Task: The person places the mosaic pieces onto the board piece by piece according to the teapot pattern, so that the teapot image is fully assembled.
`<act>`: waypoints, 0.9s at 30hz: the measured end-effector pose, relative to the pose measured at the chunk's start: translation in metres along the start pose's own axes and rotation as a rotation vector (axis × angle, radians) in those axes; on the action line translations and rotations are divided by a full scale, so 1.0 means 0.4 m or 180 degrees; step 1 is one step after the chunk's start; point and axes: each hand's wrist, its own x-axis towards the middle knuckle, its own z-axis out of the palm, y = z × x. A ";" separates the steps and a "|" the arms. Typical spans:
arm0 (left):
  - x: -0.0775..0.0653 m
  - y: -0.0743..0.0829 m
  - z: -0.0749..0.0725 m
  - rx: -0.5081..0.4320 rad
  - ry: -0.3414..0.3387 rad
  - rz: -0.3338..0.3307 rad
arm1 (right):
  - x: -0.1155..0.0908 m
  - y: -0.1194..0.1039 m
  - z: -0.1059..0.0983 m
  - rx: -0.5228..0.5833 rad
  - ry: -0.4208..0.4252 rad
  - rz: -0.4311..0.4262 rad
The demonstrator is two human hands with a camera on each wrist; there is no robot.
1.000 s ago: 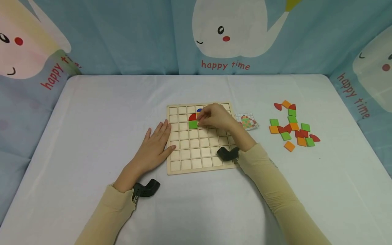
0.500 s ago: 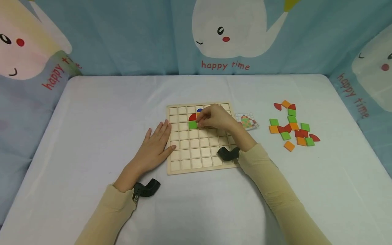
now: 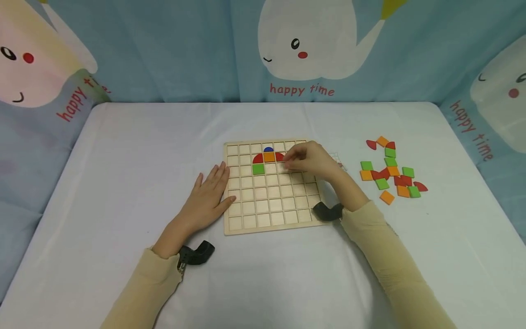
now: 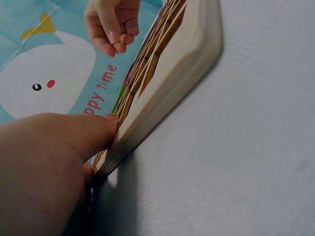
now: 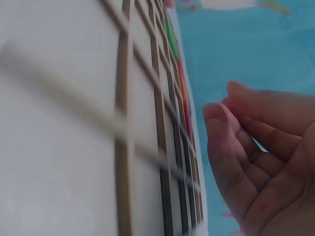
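A wooden grid board (image 3: pixel 263 205) lies on the white table. Along its left edge rests my left hand (image 3: pixel 205 201), fingers straight, thumb on the frame; the left wrist view shows that thumb (image 4: pixel 93 130) touching the rim. Set in the board's cells are a blue piece (image 3: pixel 268 149), an orange square (image 3: pixel 269 157), a green square (image 3: pixel 258 169), a red rounded piece (image 3: pixel 257 158) and another red rounded piece (image 3: pixel 280 156). My right hand (image 3: pixel 310 157) hovers over the upper right cells, beside that second red piece. Its fingers (image 5: pixel 221 142) are loosely bent, and nothing shows between them.
A printed pattern card (image 3: pixel 338 160) lies right of the board, partly hidden by my right hand. Farther right are scattered loose red pieces, orange squares (image 3: pixel 386 197) and green squares (image 3: pixel 382 184). A blue curtain (image 3: pixel 181 55) hangs behind the table.
My right hand has moved right across the board, uncovering the orange square and the second red piece and covering more of the card. My left hand has stayed in place.
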 end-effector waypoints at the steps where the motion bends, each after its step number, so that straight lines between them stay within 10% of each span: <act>1: 0.000 0.000 0.000 -0.0001 -0.0001 0.0000 | -0.009 0.005 -0.008 -0.0021 0.0037 0.0038; 27: 0.001 0.002 -0.004 -0.0041 -0.0029 0.0015 | -0.189 0.143 -0.238 -0.0258 0.0860 0.0693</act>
